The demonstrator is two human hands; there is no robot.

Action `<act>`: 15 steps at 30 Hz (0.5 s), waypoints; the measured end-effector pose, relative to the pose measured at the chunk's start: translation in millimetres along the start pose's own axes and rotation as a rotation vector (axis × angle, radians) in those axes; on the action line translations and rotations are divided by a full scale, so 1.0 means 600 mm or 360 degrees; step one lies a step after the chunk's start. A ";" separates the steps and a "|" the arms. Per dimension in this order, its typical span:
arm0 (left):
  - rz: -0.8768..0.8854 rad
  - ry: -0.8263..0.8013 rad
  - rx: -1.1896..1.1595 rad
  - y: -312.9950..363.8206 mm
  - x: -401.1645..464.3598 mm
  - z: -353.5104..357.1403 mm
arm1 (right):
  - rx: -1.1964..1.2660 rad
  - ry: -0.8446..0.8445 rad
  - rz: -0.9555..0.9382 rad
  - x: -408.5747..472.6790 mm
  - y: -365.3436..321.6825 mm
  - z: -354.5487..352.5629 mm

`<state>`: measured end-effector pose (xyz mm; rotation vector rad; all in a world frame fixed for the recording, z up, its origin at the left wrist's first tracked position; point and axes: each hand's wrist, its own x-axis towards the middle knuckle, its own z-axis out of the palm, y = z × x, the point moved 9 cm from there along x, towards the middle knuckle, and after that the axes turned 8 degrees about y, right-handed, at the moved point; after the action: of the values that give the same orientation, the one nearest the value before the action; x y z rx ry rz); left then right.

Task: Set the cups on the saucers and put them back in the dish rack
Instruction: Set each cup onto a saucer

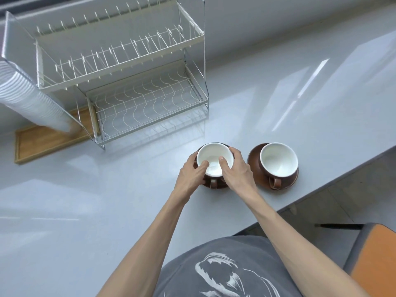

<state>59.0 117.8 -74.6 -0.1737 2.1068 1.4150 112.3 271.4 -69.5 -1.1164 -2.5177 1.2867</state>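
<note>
Rack (150, 103): we see both tiers bare.
Hands: our left hand (192, 174) and right hand (235, 170) grip the brown, white-lined cup (214, 159), thumbs inside.

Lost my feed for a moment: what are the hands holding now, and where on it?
Both hands grip the left cup at its rim, thumbs inside the bowl: left hand, right hand. It sits on its saucer.

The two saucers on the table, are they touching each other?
Apart. The head view shows a strip of grey table between the left saucer and the right saucer.
</note>
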 end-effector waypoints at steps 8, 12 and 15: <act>0.0022 -0.0055 0.0002 -0.002 0.008 0.001 | 0.0037 0.0050 0.0035 0.007 0.014 0.003; 0.0048 -0.0055 0.0026 0.002 0.014 0.002 | 0.0053 0.0049 0.0044 0.010 0.016 0.003; 0.0063 -0.0056 0.0043 0.002 0.018 0.003 | 0.0050 0.0036 0.0027 0.010 0.016 0.003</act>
<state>50.1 122.2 -79.7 -0.0962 2.1107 1.4013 112.7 278.0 -79.2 -1.1421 -2.4682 1.3054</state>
